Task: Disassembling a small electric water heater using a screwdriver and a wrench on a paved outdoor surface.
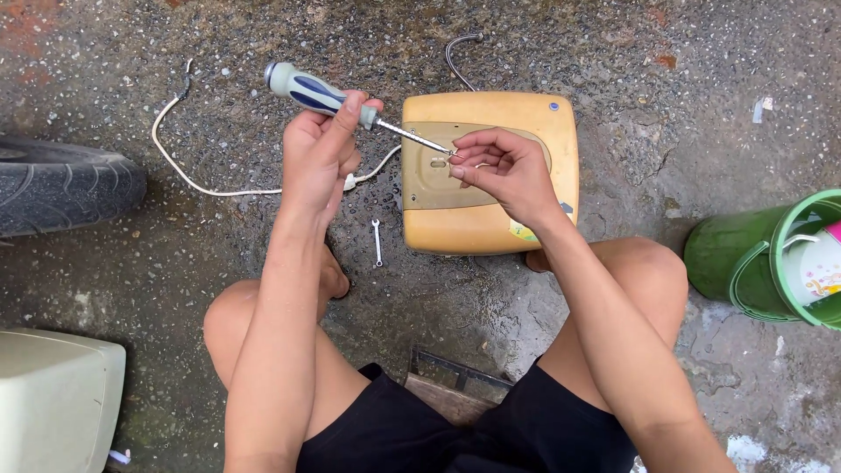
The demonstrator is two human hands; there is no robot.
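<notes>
Item: yellow appliance casing, rounded-square plastic, lying flat on the wet speckled concrete at twelve o'clock from my knees; a recessed panel, duller and smooth, faces up.

Item: screwdriver, grey-and-blue moulded grip, thin steel shaft. My left hand is wrapped around the grip, thumb along it, the shaft slanting toward four o'clock to the panel.

Item: my right hand, fingertips drawn together at the shaft's tip; whether a screw sits between them is too small to tell.

Step in hand, as I judge it: seating the tip at a fastening on the panel. The next move calls for a steady tip, held square before any turning.

Item: white cord, limp, looping off at ten o'clock.

Item: small spanner, bright metal, on the ground between my knee and the casing.

Item: green bucket, glossy plastic, at three o'clock.

Item: tyre, black ribbed rubber, at nine o'clock.
</notes>
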